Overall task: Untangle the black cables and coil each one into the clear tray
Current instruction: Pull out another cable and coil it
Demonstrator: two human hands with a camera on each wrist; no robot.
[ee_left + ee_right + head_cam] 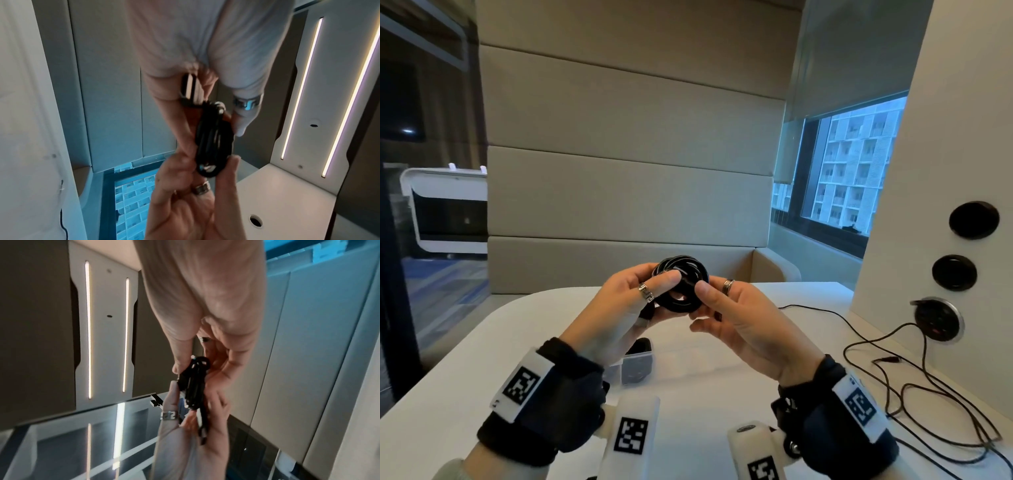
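Two hands are holding one black cable coil (681, 287) up in the air above the white table (722, 383). The left hand (619, 315) is pinching the coil's left side, its thumb pressing on the near face and its other fingers curling behind. The right hand (750, 329) is pinching the coil's right side in the same way, thumb in front, fingers behind. In the left wrist view the coil (213, 142) is showing edge-on between the two hands, with the left hand (185, 56) above it and the right hand (191, 203) below. In the right wrist view the coil (194, 386) is again sitting edge-on between the right hand (205, 305) and the left hand (185, 443).

The clear tray (635, 368) is lying on the table below the coil, partly hidden behind the left hand, with something dark inside it. To the right of the coil, thin loose cables (914, 387) are trailing across the table toward a round socket (938, 319) in the white side panel (928, 171).
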